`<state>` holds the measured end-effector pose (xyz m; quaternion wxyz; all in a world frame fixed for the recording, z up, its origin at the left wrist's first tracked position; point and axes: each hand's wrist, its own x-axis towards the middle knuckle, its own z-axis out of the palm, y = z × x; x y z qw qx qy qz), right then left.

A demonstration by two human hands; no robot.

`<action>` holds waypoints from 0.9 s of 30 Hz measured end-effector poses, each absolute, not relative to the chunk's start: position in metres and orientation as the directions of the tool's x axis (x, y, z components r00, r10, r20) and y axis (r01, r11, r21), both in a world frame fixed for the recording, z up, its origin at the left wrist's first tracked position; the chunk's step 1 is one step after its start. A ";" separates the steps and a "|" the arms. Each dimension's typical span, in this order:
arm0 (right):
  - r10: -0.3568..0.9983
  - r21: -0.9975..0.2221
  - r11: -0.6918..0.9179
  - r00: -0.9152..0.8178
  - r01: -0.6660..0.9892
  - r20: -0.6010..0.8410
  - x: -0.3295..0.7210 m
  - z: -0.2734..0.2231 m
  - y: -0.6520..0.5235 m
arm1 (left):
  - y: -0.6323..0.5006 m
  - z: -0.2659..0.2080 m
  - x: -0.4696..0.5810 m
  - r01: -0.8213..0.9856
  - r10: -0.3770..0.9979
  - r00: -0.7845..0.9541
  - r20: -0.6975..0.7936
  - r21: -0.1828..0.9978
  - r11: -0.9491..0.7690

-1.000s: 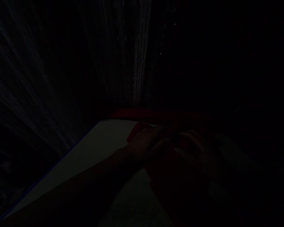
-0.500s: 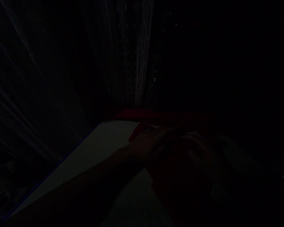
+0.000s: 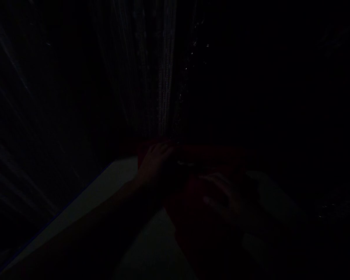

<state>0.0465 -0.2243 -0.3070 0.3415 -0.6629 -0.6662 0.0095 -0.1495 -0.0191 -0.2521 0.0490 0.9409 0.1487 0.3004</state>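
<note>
The picture is very dark. A piece of red cloth (image 3: 189,212) lies spread over a pale flat surface (image 3: 87,206). My left hand (image 3: 154,163) rests palm down on the cloth near its far left corner, its fingers toward the far side; their tips are hard to make out. To the right, my right hand (image 3: 226,196) is over the cloth, thumb and fingers apart, with nothing seen between them. Whether it touches the cloth I cannot tell.
A thin blue edge (image 3: 58,212) borders the pale surface on the left. Beyond it hang grey, streaked folds like a curtain (image 3: 165,77). Small bright glints show beside them. Most of the right side is lost in darkness.
My left hand has shifted left and away from me, to the cloth's far corner. The cloth now reaches farther left there. My right hand has moved a little left, its fingers spread.
</note>
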 end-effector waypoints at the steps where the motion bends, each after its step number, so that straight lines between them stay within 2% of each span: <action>1: 0.917 -0.466 0.062 0.134 0.882 0.376 0.044 -0.309 -0.223 | -0.028 -0.256 -0.145 0.151 0.236 0.823 0.516 0.200 -0.968; 3: 0.939 -0.458 -0.018 0.173 0.889 0.298 0.042 -0.311 -0.221 | -0.042 -0.264 -0.138 -0.004 0.124 0.887 0.444 0.276 -0.961; 5: 0.925 -0.465 -0.034 0.205 0.885 0.321 0.043 -0.310 -0.219 | -0.050 -0.272 -0.134 -0.064 0.079 0.923 0.376 0.352 -0.934; 8: 0.841 -0.492 -0.004 0.269 0.871 0.469 0.048 -0.304 -0.219 | -0.051 -0.277 -0.134 -0.115 0.076 0.920 0.384 0.449 -0.886; 11: 0.738 -0.438 0.046 0.265 0.898 0.621 0.046 -0.296 -0.222 | -0.055 -0.277 -0.138 -0.163 0.060 0.918 0.391 0.511 -0.844; 12: 0.721 -0.401 0.068 0.233 0.914 0.653 0.043 -0.293 -0.223 | -0.058 -0.277 -0.139 -0.157 0.083 0.920 0.384 0.553 -0.819; 14: 0.715 -0.327 0.087 0.170 0.941 0.678 0.036 -0.291 -0.224 | -0.066 -0.277 -0.137 -0.152 0.179 0.912 0.369 0.710 -0.687; 16: 0.711 -0.307 0.084 0.159 0.948 0.685 0.029 -0.291 -0.225 | -0.073 -0.277 -0.132 -0.183 0.319 0.886 0.335 0.888 -0.423; 17: 0.707 -0.319 0.091 0.164 0.944 0.688 0.026 -0.290 -0.226 | -0.075 -0.277 -0.129 -0.209 0.405 0.860 0.310 0.939 -0.275; 20: 0.644 -0.335 0.168 0.154 0.927 0.749 0.022 -0.284 -0.230 | -0.075 -0.274 -0.120 -0.284 0.689 0.698 0.196 0.959 0.014; 22: 0.616 -0.256 0.186 0.091 0.949 0.783 0.022 -0.280 -0.232 | -0.076 -0.269 -0.118 -0.307 0.771 0.624 0.126 0.947 0.094; 25: 0.687 -0.185 0.139 0.040 0.973 0.725 0.027 -0.283 -0.232 | -0.084 -0.263 -0.120 -0.317 0.701 0.708 0.083 0.925 0.210; 27: 0.787 -0.226 0.064 0.090 0.972 0.611 0.032 -0.296 -0.229 | -0.095 -0.260 -0.122 -0.322 0.614 0.785 0.081 0.900 0.292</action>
